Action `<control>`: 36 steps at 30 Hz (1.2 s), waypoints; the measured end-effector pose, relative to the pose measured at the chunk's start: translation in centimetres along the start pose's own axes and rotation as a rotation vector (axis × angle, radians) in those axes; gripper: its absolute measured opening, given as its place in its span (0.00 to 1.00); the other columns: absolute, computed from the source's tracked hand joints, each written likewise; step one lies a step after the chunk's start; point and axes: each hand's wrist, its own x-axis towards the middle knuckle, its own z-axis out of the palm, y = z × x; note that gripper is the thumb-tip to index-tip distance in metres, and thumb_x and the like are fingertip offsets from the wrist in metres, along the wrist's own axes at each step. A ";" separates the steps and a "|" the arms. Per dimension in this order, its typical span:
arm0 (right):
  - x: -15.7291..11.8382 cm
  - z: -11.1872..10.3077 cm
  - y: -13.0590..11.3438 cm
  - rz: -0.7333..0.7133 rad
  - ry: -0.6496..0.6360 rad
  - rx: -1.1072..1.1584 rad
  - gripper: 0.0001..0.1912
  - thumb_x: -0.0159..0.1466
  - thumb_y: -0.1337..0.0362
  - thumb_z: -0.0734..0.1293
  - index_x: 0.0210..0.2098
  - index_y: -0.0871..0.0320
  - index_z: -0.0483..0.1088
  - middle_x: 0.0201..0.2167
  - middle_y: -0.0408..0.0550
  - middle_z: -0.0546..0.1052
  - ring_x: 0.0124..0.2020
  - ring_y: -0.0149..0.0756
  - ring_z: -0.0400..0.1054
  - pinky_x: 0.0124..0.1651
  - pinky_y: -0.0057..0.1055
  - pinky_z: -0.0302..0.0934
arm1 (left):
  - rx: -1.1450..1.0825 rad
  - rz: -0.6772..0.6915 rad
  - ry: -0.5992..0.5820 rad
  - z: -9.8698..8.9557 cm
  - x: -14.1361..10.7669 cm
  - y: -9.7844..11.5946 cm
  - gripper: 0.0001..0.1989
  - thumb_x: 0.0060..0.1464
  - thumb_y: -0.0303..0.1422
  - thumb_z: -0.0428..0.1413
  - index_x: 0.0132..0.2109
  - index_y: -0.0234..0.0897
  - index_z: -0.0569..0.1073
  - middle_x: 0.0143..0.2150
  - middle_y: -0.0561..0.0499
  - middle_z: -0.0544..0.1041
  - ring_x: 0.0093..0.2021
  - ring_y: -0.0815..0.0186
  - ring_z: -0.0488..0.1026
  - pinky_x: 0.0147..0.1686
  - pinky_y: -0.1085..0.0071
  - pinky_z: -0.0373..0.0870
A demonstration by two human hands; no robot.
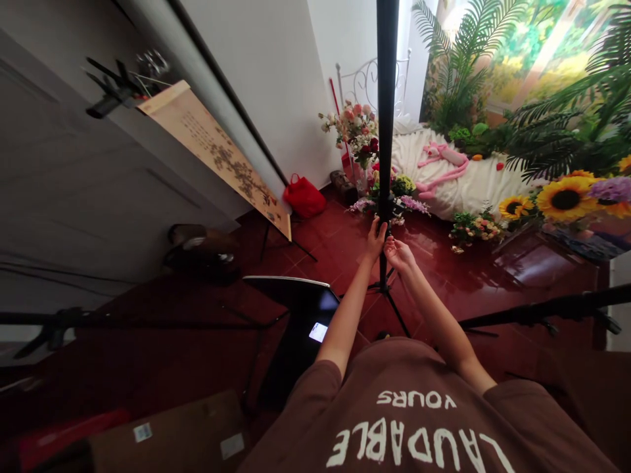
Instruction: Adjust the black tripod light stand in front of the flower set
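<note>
A tall black stand (387,98) rises in front of me, its tripod legs spread on the red tiled floor. My left hand (376,238) is wrapped against the pole from the left side, just below a black joint. On the pole's right side, my right hand (398,254) has its fingers curled and pinched at a small part by the joint. That part is too small and hidden to name. Both arms reach straight forward.
A black chair (296,341) with a lit phone (318,332) is at the left. Beyond stand a hanging scroll (221,157), a red bag (304,196), flowers (359,121) and a white-draped bed (453,190). Another black stand (542,309) crosses the right side.
</note>
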 end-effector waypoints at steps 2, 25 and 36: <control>-0.8 -0.3 -0.2 0.028 0.030 0.059 0.11 0.64 0.74 0.55 0.32 0.58 0.67 0.25 0.45 0.75 0.30 0.31 0.72 0.36 0.27 0.71 | -0.026 0.009 0.017 -0.1 -0.3 -0.8 0.26 0.58 0.51 0.51 0.55 0.39 0.71 0.53 0.43 0.75 0.56 0.61 0.71 0.55 0.65 0.68; -28.3 -19.3 -4.8 -0.220 0.409 0.617 0.05 0.63 0.71 0.62 0.35 0.56 0.67 0.29 0.39 0.77 0.29 0.20 0.73 0.26 0.12 0.66 | -0.163 -0.525 -0.881 18.5 -18.2 -4.7 0.16 0.56 0.43 0.55 0.39 0.32 0.75 0.37 0.44 0.80 0.35 0.67 0.77 0.41 0.68 0.73; -36.4 -20.7 -13.1 -0.180 0.670 -0.087 0.20 0.65 0.48 0.62 0.26 0.57 0.65 0.18 0.38 0.66 0.13 0.22 0.48 0.09 0.18 0.41 | -0.312 -0.193 -1.225 28.0 -23.9 4.8 0.24 0.57 0.47 0.54 0.53 0.35 0.66 0.40 0.48 0.75 0.35 0.70 0.72 0.38 0.72 0.68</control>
